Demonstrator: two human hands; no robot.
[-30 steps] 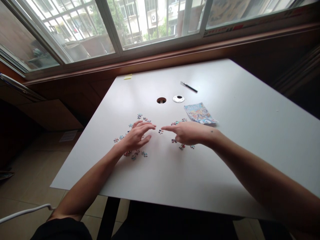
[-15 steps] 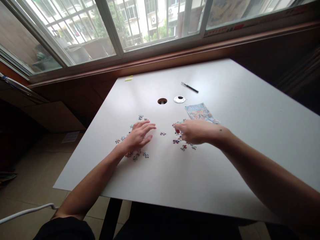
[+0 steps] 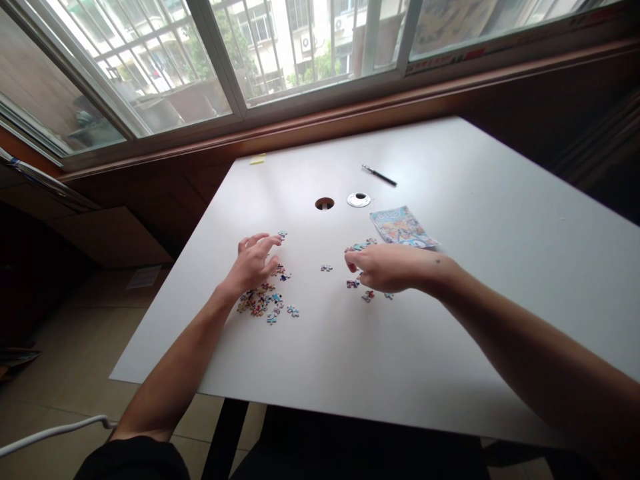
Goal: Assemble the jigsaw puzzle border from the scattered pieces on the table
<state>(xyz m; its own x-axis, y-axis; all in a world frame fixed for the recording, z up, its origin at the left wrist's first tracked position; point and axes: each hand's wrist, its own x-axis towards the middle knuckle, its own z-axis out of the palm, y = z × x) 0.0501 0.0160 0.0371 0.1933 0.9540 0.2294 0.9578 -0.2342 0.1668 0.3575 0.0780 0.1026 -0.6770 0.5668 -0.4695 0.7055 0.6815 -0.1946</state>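
Note:
On the left of the white table lies a loose pile of jigsaw puzzle pieces. Over the pile's far side hovers my left hand, open, thumb and fingers curved and apart. A lone puzzle piece lies between my two hands. My right hand is closed, fingers curled down over a smaller group of puzzle pieces; whatever its fingertips hold is hidden. Just beyond that hand lies a colourful printed sheet, picture side up.
A black pen lies toward the back of the table. Nearer are a round cable hole and its loose silver cover. A yellow sticky note is at the far left corner, below the window.
My left hand has drawn back to the left, uncovering more of the pile. My right hand stays over its group, its fingertips shifted slightly left; a red patch at them is now out of sight.

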